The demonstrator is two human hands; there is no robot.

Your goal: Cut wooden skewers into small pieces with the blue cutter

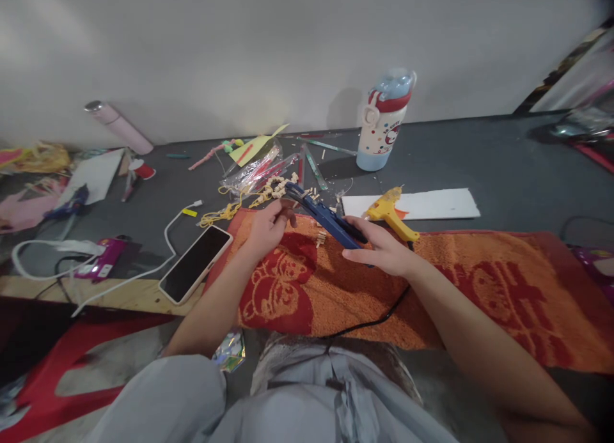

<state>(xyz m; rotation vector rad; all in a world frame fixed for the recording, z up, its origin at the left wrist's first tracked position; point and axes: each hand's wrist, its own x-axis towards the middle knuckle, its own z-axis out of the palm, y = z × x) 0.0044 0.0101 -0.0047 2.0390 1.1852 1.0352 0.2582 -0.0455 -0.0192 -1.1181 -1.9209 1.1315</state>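
A flat, glossy phone [196,265] lies partly over the desk's pale wooden edge [139,296]. The left hand [269,227], fingers curled, is by the upper end of a long, curved blue object [326,219]; I cannot tell whether it grips. The object slants over the nubbly orange towel [355,296], its lower end grasped and partly hidden by the right hand [386,248]. A yellow glue gun [396,218] spans white board [444,204] and towel; dark desktop [508,168] stretches rightward.

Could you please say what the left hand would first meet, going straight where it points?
The left hand would probably meet the blue object in the right hand first, though depth there is unclear.
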